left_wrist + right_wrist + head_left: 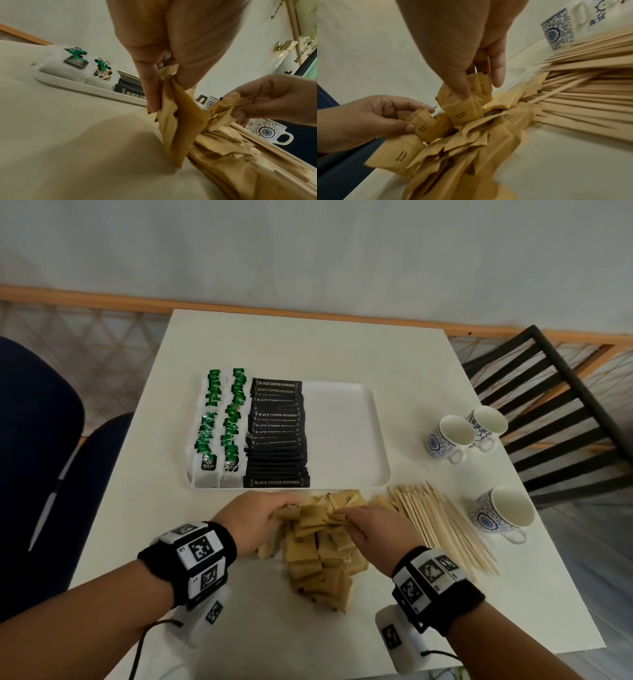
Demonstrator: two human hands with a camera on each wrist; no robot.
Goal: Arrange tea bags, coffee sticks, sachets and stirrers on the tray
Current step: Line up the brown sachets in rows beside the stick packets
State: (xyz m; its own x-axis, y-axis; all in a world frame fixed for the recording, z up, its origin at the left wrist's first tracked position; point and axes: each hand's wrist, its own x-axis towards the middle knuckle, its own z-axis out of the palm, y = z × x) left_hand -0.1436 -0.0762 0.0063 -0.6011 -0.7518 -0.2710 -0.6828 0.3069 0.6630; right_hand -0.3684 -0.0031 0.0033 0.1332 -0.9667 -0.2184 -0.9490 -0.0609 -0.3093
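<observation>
The brown sachets (320, 546) lie in a loose heap at lower centre of the head view, on the bench (342, 344) just below the tray (346, 433), its long axis running from the tray's near edge down toward the person. Both hands are at the heap's upper end: the left hand (255, 513) pinches a few sachets between thumb and fingers, and the right hand (368, 525) pinches others, so each is equally near. The bare right half of the tray sits directly above the hands in the frame, beside the coffee sticks (277, 433) and tea bags (219, 426) (already filling the left half), so I judge the coming move a short carry upward. The stirrers (442, 525) fan out right of the heap, just beside it. How many sachets each hand holds is hidden by fingers and blur; the print on them is unreadable.
</observation>
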